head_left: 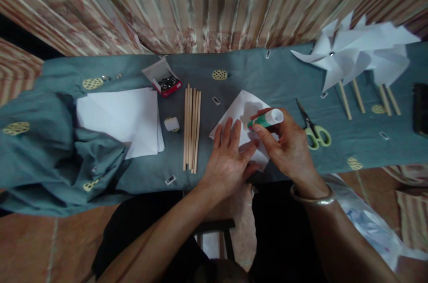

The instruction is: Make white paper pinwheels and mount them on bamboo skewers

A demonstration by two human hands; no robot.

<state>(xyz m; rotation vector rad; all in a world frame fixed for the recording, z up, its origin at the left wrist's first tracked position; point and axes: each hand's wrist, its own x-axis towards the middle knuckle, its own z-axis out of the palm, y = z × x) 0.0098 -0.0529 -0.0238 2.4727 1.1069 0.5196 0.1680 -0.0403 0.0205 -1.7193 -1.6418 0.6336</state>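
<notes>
White paper (pixel 238 110) under spread left fingers (pixel 226 133): likely light, creasable, hold edges | glue stick (pixel 265 119) pinched by right fingers (pixel 266 137): likely rigid, grip barrel

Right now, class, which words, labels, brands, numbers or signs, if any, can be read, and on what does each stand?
No text can be read with certainty.
Small white rectangular labels on the blue-green fabric tablecloth: lettering too small and blurred to read.
Green-and-white cylindrical glue stick in the right hand: any print is too blurred.
Small red-and-white cardboard box: any print is too small.
</notes>
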